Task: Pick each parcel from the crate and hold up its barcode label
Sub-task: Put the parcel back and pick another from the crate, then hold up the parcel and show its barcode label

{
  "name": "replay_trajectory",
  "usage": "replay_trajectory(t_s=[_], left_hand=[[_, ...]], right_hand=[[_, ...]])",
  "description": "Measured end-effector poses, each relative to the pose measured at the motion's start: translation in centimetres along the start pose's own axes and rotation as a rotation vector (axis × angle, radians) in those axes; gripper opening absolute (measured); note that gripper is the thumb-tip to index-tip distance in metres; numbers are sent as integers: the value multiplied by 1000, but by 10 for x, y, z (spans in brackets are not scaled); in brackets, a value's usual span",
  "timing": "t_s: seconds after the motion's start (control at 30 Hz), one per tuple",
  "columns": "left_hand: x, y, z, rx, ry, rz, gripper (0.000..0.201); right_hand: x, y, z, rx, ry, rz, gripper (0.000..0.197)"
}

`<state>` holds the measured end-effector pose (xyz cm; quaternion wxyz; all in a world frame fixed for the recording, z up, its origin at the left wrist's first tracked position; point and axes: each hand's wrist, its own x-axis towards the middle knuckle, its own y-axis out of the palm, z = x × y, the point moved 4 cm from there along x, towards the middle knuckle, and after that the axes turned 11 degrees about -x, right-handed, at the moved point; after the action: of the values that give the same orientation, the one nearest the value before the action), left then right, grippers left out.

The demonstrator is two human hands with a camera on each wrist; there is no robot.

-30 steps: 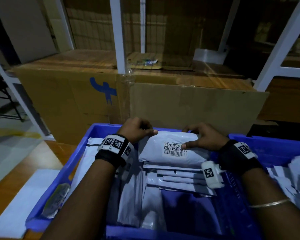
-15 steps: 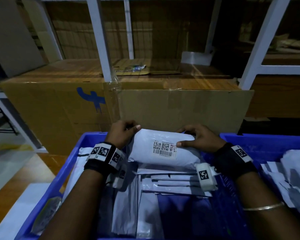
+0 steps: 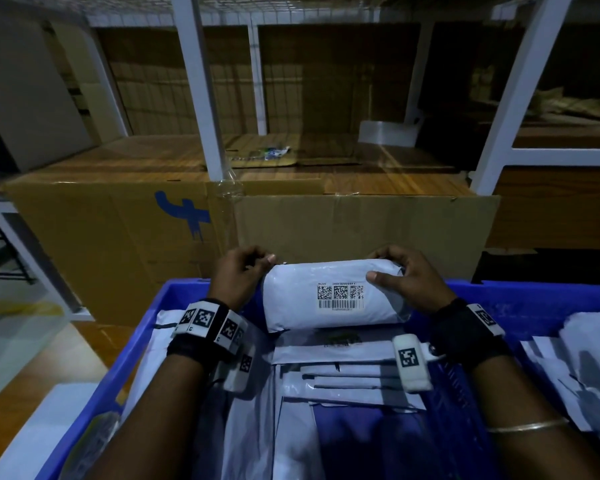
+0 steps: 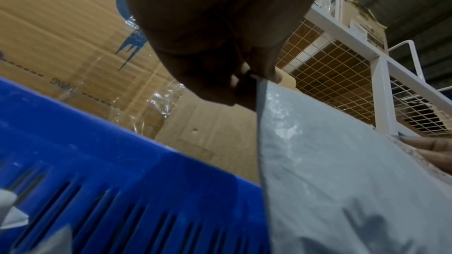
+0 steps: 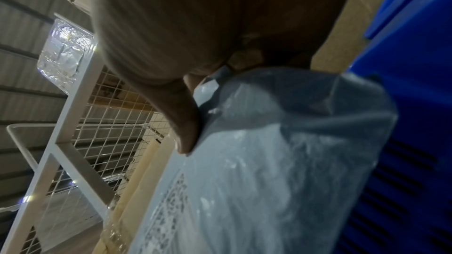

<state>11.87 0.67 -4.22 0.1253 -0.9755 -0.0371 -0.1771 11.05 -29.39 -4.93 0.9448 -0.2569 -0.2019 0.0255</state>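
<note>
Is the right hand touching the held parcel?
Touching. In the head view the right hand grips the parcel at its end, thumb on the front. The right wrist view shows the thumb pressed on it.

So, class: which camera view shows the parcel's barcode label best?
The head view: the barcode label faces the camera, unobstructed. The right wrist view shows it blurred, edge-on; the left wrist view shows only the parcel's plain side.

The room is dim. At twelve o'clock stands a white metal rack (image 3: 201, 98) backed with wire mesh (image 4: 325, 69), its wooden shelf (image 3: 174, 161) carrying flattened cardboard (image 3: 368, 230) with a blue mark (image 3: 184, 213). Wooden floor (image 3: 18, 379) shows at eight o'clock, a grey wall panel (image 3: 25, 98) at ten o'clock.
</note>
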Motion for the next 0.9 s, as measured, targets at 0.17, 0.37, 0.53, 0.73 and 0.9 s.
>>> replay_trajectory(t_s=[0.17, 0.37, 0.53, 0.73, 0.9], left_hand=[[-1, 1, -4, -74, 4, -10, 20], [-5, 8, -3, -110, -63, 91, 10], [-7, 13, 6, -72, -91, 229, 29], [-5, 10, 4, -43, -95, 134, 17], [-6, 10, 1, -107, -98, 148, 14]], right_hand=[[1, -3, 0, -22, -6, -42, 29], [2, -20, 4, -9, -32, -186, 30], [2, -22, 2, -2, -14, -232, 23], [3, -18, -1, 51, 27, -240, 29], [2, -20, -5, 73, 50, -251, 34]])
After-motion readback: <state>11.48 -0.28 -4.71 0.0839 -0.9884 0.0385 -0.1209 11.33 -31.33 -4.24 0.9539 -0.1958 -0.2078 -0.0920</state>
